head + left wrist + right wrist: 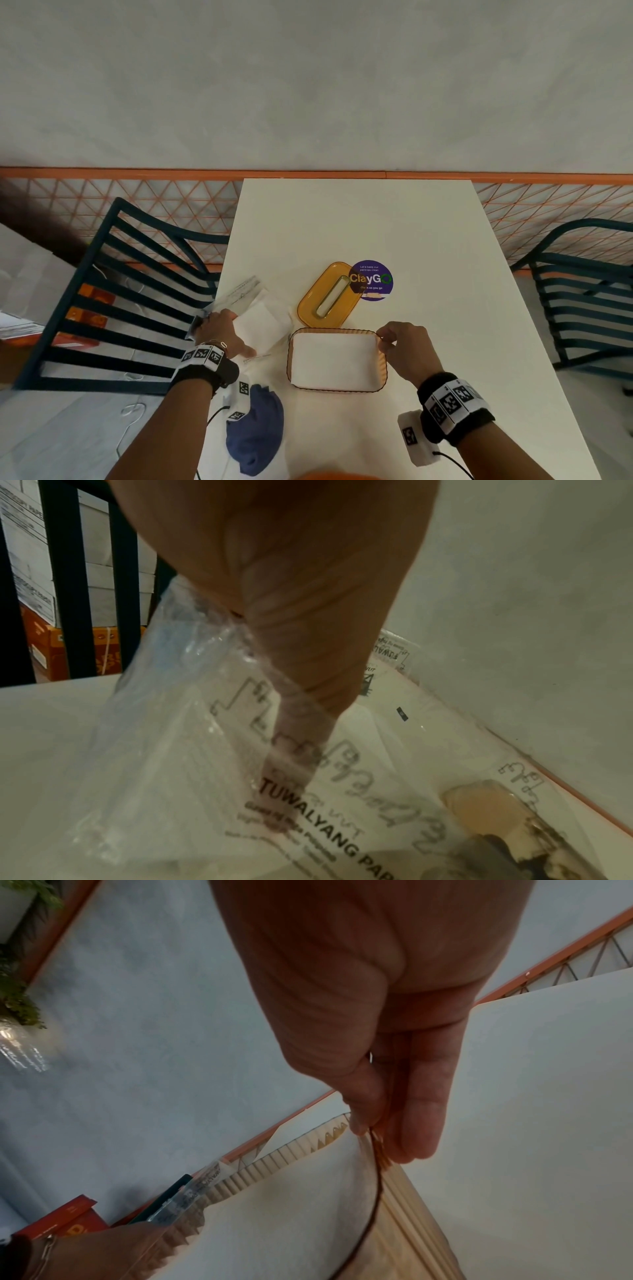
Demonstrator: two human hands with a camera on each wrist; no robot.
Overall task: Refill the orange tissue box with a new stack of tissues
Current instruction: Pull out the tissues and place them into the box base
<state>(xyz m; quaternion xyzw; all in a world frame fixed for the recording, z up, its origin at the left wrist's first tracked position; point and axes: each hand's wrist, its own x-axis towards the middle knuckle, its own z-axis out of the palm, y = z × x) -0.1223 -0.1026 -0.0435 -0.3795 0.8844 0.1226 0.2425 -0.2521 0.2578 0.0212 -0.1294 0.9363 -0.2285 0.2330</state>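
The orange tissue box (pixel 383 370) stands open on the white table, a white tissue stack (pixel 337 359) lying inside. My right hand (pixel 387 337) pinches the rim at its far right corner; in the right wrist view the thumb and fingers of that hand (pixel 377 1139) close on the ribbed wall (pixel 411 1218). The orange slotted lid (pixel 310 308) lies just beyond the box. Left of the box is a clear printed wrapper with tissues (pixel 263 320). My left hand (pixel 222 330) grips it, one finger (pixel 301 723) showing through the plastic (pixel 171 750).
A purple round sticker (pixel 375 279) sits on the table (pixel 411 233) beside the lid. A blue cloth (pixel 257 431) lies near the front edge. Dark slatted chairs stand at left (pixel 130 274) and right (pixel 582 291). A grey wall rises behind.
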